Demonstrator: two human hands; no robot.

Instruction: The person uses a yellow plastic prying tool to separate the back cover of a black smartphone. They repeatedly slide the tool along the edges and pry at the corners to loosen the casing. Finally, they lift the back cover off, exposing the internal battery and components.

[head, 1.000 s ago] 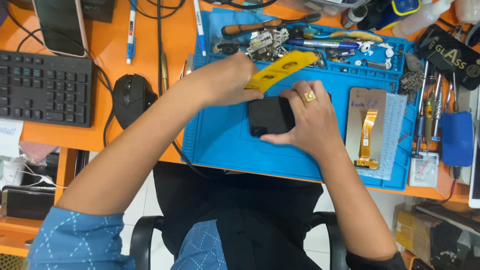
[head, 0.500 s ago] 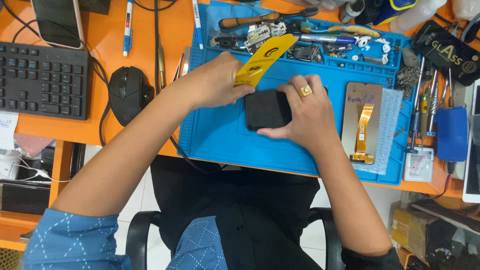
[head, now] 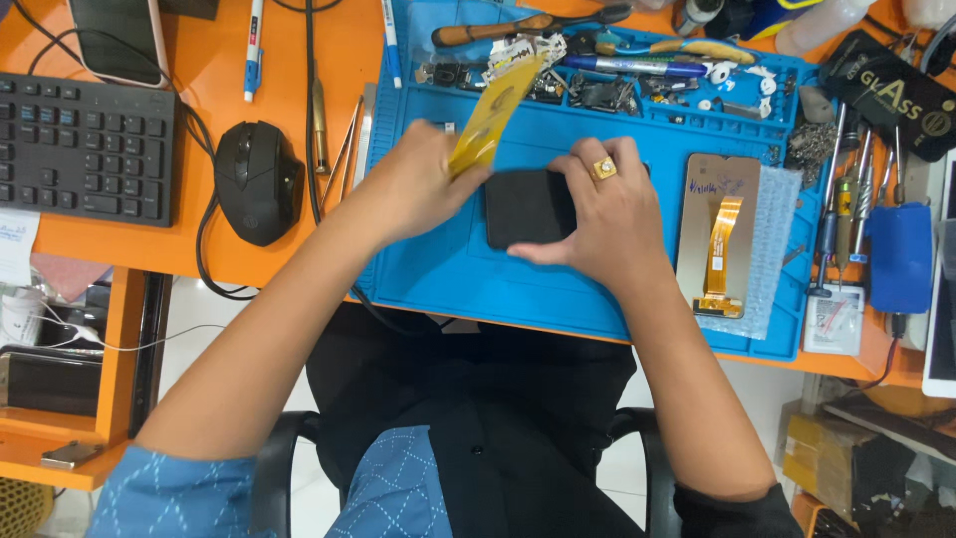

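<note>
A black phone (head: 526, 207) lies flat on the blue work mat (head: 468, 274). My right hand (head: 605, 214), with a gold ring on one finger, rests over the phone's right half and holds it down. My left hand (head: 418, 189) grips a yellow translucent film strip (head: 493, 110) that sticks up and away towards the mat's far edge; its lower end is near the phone's top left corner. Whether the strip is still stuck to the phone I cannot tell.
A replacement screen with an orange flex cable (head: 719, 234) lies right of the phone on the mat. Small parts, pens and screwdrivers (head: 597, 70) crowd the mat's far edge. A black mouse (head: 257, 181), keyboard (head: 85, 149) and tweezers (head: 344, 139) sit on the orange desk at left.
The yellow strip has swung from pointing right to standing more upright, and my left hand has drawn back to the left of the phone. My right hand stayed on the phone.
</note>
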